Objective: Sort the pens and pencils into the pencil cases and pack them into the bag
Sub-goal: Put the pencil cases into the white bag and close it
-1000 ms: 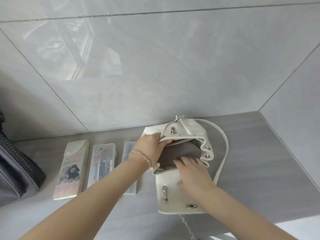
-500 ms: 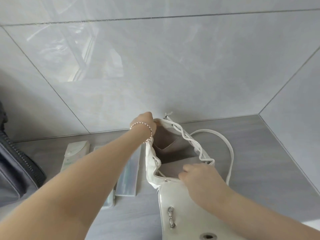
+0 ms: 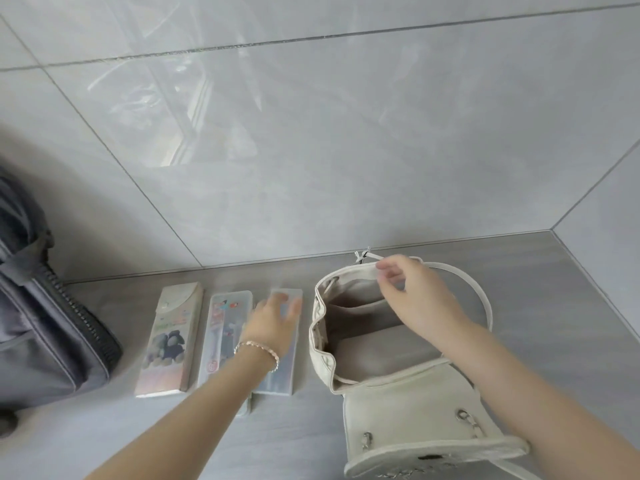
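A small white bag (image 3: 408, 410) lies on the grey counter with its flap folded toward me and its mouth wide open, showing an empty beige lining. My right hand (image 3: 415, 299) pinches the far rim of the bag's mouth. Three closed pencil cases lie side by side left of the bag: a pastel one with dark stones printed on it (image 3: 169, 341), a clear one with cartoon figures (image 3: 221, 337), and a plain clear one (image 3: 292, 362). My left hand (image 3: 273, 323), with a bead bracelet, hovers flat over the plain clear case, fingers apart and motion-blurred.
A dark grey zippered bag (image 3: 41, 327) lies at the far left of the counter. A glossy grey tiled wall (image 3: 311, 150) rises right behind the cases and the bag, with a side wall at the right.
My left hand let go of the bag's rim and moved left over the clear pencil cases. My right hand rose from the near edge to hold the far rim, keeping the mouth open.
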Tool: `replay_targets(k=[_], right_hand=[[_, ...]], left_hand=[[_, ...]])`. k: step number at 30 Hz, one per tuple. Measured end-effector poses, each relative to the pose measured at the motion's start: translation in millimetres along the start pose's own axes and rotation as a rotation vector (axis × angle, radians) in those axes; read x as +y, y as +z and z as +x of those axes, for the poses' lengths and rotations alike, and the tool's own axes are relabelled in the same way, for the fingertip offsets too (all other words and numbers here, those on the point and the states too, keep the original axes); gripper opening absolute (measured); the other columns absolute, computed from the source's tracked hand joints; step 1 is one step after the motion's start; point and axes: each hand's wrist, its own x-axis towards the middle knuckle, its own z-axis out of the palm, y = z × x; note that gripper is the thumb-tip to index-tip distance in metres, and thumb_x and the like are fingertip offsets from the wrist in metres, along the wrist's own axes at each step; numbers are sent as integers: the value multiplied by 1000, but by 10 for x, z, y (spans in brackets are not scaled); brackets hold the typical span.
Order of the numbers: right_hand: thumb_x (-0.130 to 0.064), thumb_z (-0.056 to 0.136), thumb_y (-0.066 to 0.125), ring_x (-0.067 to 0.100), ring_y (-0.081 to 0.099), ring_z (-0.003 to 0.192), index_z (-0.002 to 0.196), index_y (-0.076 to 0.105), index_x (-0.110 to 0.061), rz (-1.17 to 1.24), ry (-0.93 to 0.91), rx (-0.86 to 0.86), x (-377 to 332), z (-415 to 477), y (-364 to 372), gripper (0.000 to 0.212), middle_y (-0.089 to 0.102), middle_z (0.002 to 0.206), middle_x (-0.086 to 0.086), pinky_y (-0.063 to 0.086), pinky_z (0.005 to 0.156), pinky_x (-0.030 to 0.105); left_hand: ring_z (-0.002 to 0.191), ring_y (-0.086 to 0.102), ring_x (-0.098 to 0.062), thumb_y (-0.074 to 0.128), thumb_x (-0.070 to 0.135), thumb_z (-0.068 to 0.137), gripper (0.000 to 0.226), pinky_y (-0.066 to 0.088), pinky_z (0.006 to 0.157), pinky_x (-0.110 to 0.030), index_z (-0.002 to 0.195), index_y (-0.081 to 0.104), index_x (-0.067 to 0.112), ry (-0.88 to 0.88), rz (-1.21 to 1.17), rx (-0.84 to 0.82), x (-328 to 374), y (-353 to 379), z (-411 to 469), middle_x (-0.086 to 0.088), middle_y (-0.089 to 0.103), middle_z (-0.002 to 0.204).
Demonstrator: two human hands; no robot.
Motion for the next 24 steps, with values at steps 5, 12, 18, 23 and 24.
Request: replay_targets(k=[5, 12, 18, 23, 24], right_hand=[[-22, 87, 53, 6, 58, 88, 92, 51, -38, 35, 3, -5, -17, -9, 15, 17, 57, 98, -9, 48, 90, 36], [-38, 85, 56, 3, 58, 88, 88, 59, -35, 65, 81, -17, -16, -19, -64, 5, 62, 99, -13, 48, 89, 34], [-88, 58, 26, 22, 63, 91, 87, 65, -16, 164, 129, -133, -176, -37, -115, 86, 68, 93, 7, 44, 89, 39], [-72, 73, 52, 5, 67, 90, 83, 68, -31, 449, 107, -254, -257, -58, -172, 45, 73, 91, -10, 49, 86, 25], [-56, 78, 59, 3, 67, 88, 83, 68, -31, 474, 106, -237, -235, -69, -189, 27, 73, 89, -12, 50, 81, 20]], left_hand=[[129, 34, -35, 52, 41, 86, 78, 37, 103, -38, 146, 7, 22, -143, 472, -198, -324, 389, -82, -19, 28, 139], [99, 53, -33, 59, 33, 82, 72, 46, 84, -35, 142, 19, 29, -224, -248, 26, -9, 72, -176, -21, 47, 130], [93, 47, -6, 70, 30, 74, 75, 35, 83, -11, 137, 29, 38, 367, -298, 190, 721, -448, -713, 1, 45, 118], [98, 47, -13, 68, 40, 76, 78, 34, 78, -12, 140, 24, 33, 456, -92, 21, 981, -170, -806, 5, 39, 107], [106, 47, -15, 66, 43, 76, 77, 36, 84, -15, 140, 25, 30, 447, -105, -36, 962, -108, -788, 3, 42, 110]])
